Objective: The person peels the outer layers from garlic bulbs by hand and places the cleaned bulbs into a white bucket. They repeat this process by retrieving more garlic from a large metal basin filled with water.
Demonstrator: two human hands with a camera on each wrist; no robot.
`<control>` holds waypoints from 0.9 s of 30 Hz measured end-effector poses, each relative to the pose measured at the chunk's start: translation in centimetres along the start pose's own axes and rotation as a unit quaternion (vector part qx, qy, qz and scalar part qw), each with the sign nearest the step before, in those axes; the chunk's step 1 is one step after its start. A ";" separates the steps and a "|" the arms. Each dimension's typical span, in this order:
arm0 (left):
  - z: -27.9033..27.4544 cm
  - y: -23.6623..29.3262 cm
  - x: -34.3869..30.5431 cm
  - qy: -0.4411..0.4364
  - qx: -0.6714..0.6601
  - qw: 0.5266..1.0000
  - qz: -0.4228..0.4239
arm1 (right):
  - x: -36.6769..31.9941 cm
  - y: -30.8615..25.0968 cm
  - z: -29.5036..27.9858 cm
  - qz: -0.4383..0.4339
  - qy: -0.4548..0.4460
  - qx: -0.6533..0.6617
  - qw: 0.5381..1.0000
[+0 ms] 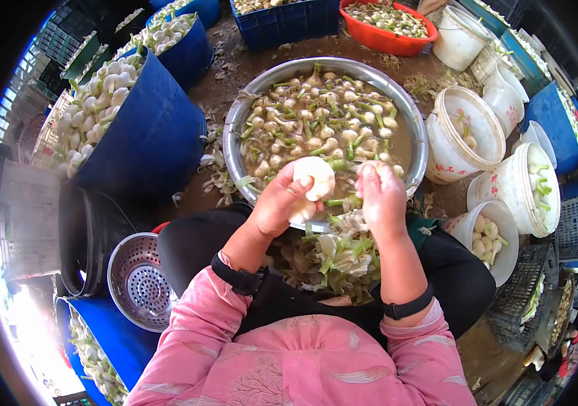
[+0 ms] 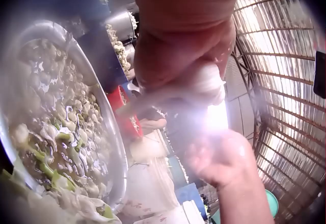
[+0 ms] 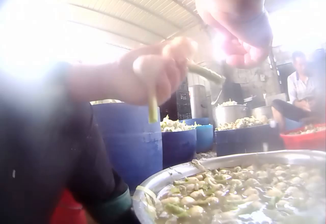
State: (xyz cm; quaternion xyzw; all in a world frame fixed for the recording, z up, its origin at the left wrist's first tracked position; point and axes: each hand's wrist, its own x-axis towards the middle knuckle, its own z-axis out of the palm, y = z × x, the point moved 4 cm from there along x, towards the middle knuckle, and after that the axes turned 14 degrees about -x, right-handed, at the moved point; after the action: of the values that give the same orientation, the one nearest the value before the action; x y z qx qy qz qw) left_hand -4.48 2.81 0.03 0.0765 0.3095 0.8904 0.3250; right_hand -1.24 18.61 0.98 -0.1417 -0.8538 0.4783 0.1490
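Observation:
My left hand [image 1: 276, 206] grips white garlic bulbs [image 1: 318, 177] above the near rim of a metal basin [image 1: 233, 128]. In the right wrist view, the left hand [image 3: 147, 76] has two bulbs, one a pale bulb [image 3: 181, 46], with cut stems sticking out. My right hand [image 1: 382, 203] is raised just to the right of them, apart from the bulbs, its fingers curled with nothing visible in them. The left wrist view shows that right hand [image 2: 229, 160] below a white bulb [image 2: 204, 81]. Small bulbs with green stems [image 1: 316, 122] lie in murky water in the basin.
Peeled leaves [image 1: 343, 254] lie heaped between the knees. Blue tubs [image 1: 147, 128] of bulbs stand at left, above a metal colander [image 1: 141, 281]. White buckets [image 1: 465, 135] line the right side. A red basin [image 1: 387, 37] is beyond; a seated person [image 3: 300, 89] is near it.

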 end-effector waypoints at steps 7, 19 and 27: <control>-0.4 0.3 -0.4 0.034 0.031 0.999 -0.015 | 0.4 0.2 -1.5 -0.040 0.037 -0.222 0.973; -1.2 0.9 -0.7 0.120 0.461 0.879 0.005 | -1.5 -3.0 0.3 -0.244 0.015 -0.205 0.948; 0.3 1.9 -1.3 0.107 0.644 0.757 -0.006 | -1.8 -2.5 0.7 -0.228 -0.075 -0.276 0.931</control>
State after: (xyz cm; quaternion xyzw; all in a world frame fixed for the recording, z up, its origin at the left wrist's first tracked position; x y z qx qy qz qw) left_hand -4.39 1.08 1.48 0.1705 0.8432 0.4812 0.1687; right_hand -0.07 16.13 2.62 0.0574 -0.9702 0.1860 0.1444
